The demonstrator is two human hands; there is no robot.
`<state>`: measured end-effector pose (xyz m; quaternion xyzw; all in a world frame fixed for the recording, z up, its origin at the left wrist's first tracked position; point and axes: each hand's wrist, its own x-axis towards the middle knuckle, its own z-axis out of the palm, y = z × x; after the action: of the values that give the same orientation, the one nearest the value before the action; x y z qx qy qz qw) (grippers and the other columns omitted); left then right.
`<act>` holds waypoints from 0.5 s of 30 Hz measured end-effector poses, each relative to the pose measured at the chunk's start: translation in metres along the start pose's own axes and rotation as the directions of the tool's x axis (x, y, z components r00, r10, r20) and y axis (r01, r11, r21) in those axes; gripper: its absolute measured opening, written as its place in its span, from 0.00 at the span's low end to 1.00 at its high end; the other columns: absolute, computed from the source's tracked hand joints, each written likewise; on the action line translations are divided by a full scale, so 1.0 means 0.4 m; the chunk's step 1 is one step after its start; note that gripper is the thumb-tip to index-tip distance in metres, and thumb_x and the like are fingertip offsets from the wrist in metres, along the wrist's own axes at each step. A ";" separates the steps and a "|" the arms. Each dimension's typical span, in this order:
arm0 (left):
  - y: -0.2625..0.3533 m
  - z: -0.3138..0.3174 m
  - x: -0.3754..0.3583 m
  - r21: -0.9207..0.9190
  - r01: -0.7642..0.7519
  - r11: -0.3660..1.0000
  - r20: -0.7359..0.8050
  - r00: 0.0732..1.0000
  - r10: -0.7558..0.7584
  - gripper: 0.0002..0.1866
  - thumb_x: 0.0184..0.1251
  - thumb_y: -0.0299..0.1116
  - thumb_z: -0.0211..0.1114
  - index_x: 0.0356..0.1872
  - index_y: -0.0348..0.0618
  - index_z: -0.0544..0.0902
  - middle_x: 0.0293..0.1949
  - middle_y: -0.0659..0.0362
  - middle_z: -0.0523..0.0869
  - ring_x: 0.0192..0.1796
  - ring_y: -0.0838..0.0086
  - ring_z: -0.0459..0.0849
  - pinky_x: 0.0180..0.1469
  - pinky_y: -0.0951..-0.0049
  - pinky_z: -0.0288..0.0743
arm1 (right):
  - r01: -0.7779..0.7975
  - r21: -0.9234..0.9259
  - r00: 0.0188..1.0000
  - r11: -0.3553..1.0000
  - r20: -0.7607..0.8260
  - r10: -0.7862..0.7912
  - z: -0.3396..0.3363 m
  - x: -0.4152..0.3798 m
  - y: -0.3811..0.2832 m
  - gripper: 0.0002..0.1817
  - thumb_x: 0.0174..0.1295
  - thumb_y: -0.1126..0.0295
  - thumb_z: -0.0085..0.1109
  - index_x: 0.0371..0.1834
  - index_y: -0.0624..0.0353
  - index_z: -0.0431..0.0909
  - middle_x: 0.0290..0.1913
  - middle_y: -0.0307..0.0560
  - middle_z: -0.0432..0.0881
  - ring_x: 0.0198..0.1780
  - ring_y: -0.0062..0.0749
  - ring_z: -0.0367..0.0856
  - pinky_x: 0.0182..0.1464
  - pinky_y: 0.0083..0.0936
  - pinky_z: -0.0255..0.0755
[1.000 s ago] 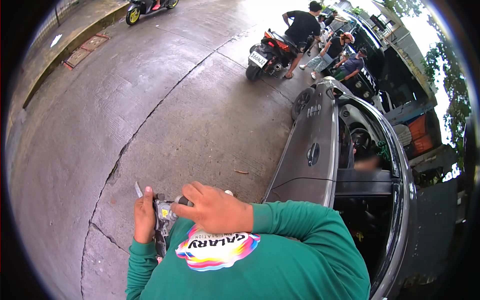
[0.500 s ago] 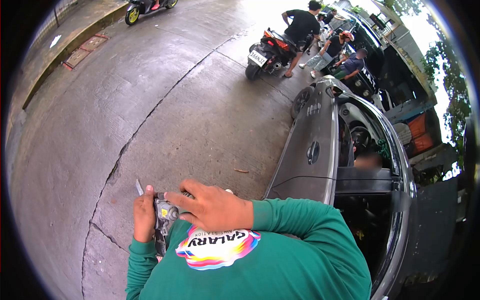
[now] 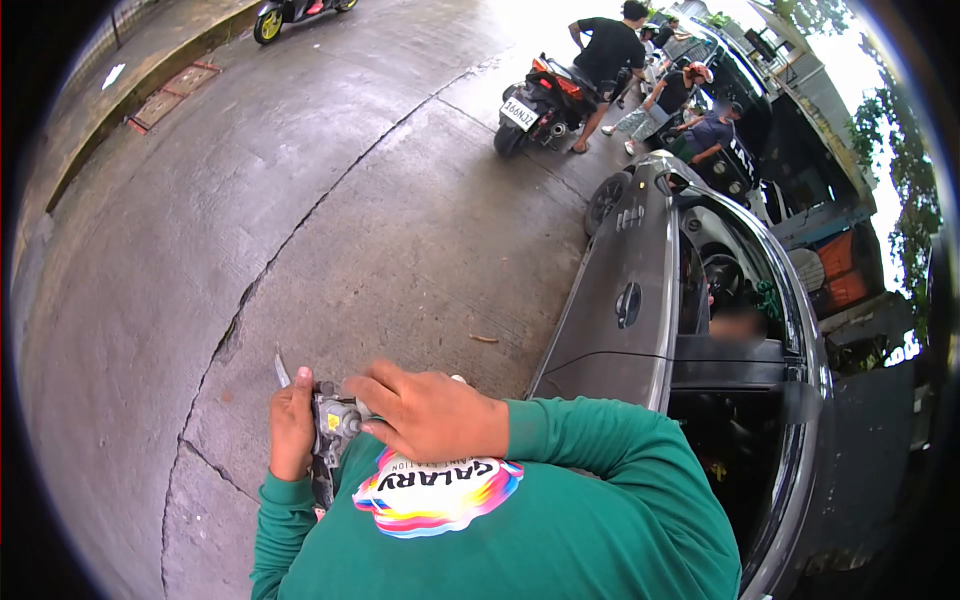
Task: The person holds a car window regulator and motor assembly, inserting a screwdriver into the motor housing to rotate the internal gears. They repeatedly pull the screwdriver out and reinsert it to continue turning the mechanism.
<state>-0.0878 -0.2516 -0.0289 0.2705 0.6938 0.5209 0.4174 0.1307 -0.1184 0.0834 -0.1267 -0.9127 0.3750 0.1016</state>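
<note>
My left hand (image 3: 291, 428) is wrapped round a grey metal motor-like part (image 3: 335, 425) with a yellow label, its thumb pointing up along the side. A thin, pale blade-like strip (image 3: 281, 370) sticks up beside that thumb. Close against the part's right side, my right hand (image 3: 435, 412) has its fingers curled towards the thumb. Something light grey shows between them, and I cannot tell what it is. The lower end of the part passes down in front of my green sleeve and shirt.
A grey car (image 3: 610, 310) stands close on my right, a blurred person inside. Ahead are an orange-black motorcycle (image 3: 545, 105) with a person in black beside it, and several more people. Cracked concrete (image 3: 330, 250) runs to a kerb; another motorcycle (image 3: 290, 18) is far left.
My right hand's fingers have drawn back from the top of the motor-like part and curled more. My left hand keeps its hold, shifted slightly right.
</note>
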 end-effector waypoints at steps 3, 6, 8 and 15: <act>0.011 0.006 -0.004 -0.002 0.015 1.000 -0.007 1.000 -0.015 0.33 0.89 0.57 0.60 0.32 0.36 0.88 0.27 0.65 0.82 0.30 0.81 0.74 0.33 0.71 0.69 | -0.168 -0.135 0.972 0.977 0.141 0.187 0.005 -0.003 -0.002 0.22 0.75 0.63 0.66 0.67 0.61 0.76 0.50 0.60 0.82 0.47 0.60 0.90 0.45 0.47 0.87; 0.041 0.023 0.001 -0.010 0.043 0.999 0.002 0.999 -0.043 0.32 0.89 0.56 0.60 0.32 0.35 0.88 0.27 0.65 0.83 0.30 0.81 0.75 0.34 0.71 0.69 | -0.104 -0.139 0.994 0.985 0.016 0.107 0.039 -0.021 0.047 0.21 0.76 0.62 0.66 0.65 0.61 0.77 0.47 0.61 0.84 0.44 0.59 0.90 0.44 0.46 0.86; 0.045 0.013 -0.011 -0.028 0.039 0.999 0.009 0.999 -0.039 0.32 0.89 0.55 0.60 0.32 0.34 0.88 0.27 0.64 0.84 0.30 0.80 0.76 0.34 0.71 0.70 | -0.019 0.034 0.982 0.999 -0.189 0.025 0.060 -0.022 0.061 0.20 0.76 0.65 0.64 0.66 0.63 0.79 0.46 0.60 0.86 0.42 0.51 0.91 0.43 0.40 0.85; 0.017 -0.023 -0.013 -0.122 0.149 0.981 0.177 0.976 -0.126 0.27 0.87 0.52 0.62 0.39 0.36 0.91 0.29 0.62 0.86 0.34 0.79 0.81 0.40 0.73 0.74 | -0.415 0.883 0.840 0.222 0.278 0.466 0.062 -0.008 0.136 0.20 0.83 0.69 0.54 0.70 0.68 0.78 0.46 0.48 0.85 0.42 0.27 0.85 0.44 0.26 0.81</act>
<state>-0.0936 -0.2582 -0.0199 0.2361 0.6365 0.5113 0.5270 0.1352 -0.0985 0.0273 -0.3084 -0.4663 0.8266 0.0652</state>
